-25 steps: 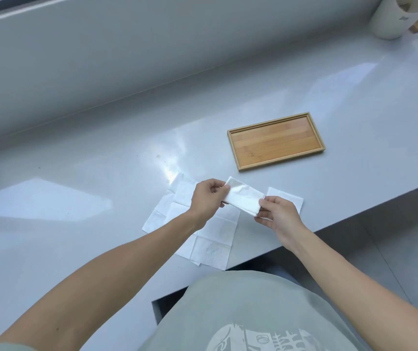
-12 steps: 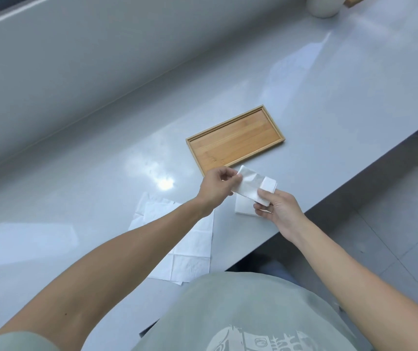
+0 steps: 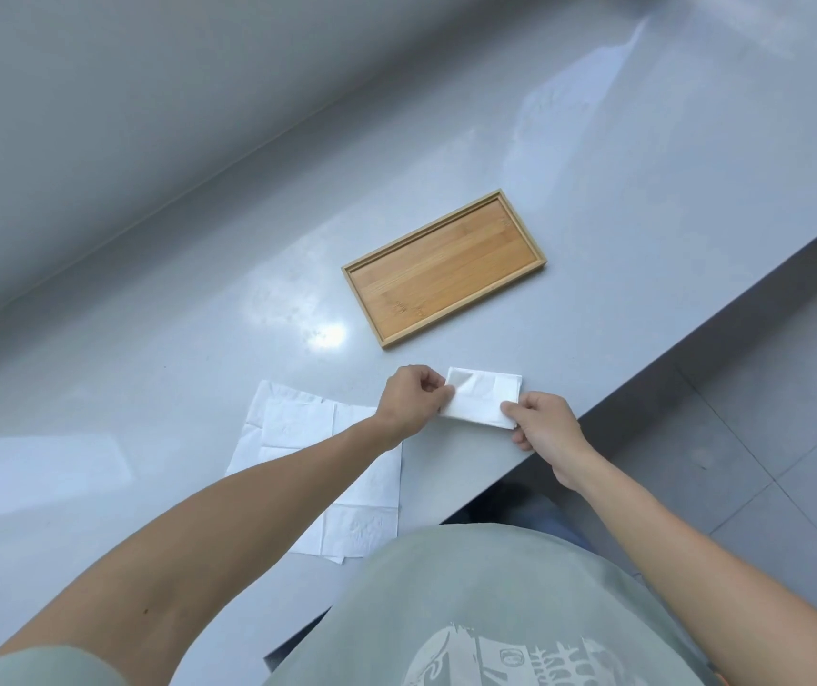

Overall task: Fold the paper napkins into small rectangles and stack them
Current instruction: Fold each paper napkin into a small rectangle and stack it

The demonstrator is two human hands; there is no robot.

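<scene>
Both hands pinch one folded napkin (image 3: 480, 399) at opposite ends, the left hand (image 3: 413, 404) and right hand (image 3: 545, 428) keeping it taut, probably to square it. Behind the left wrist, unfolded napkins (image 3: 317, 467) wait on the counter (image 3: 149, 339).

A glossy grey counter (image 3: 594, 156) is spread across the scene, backed at the far left by a plain grey wall (image 3: 124, 91). Bright light is reflected on it. Grey floor tiles (image 3: 802, 438) are seen at the right.
</scene>
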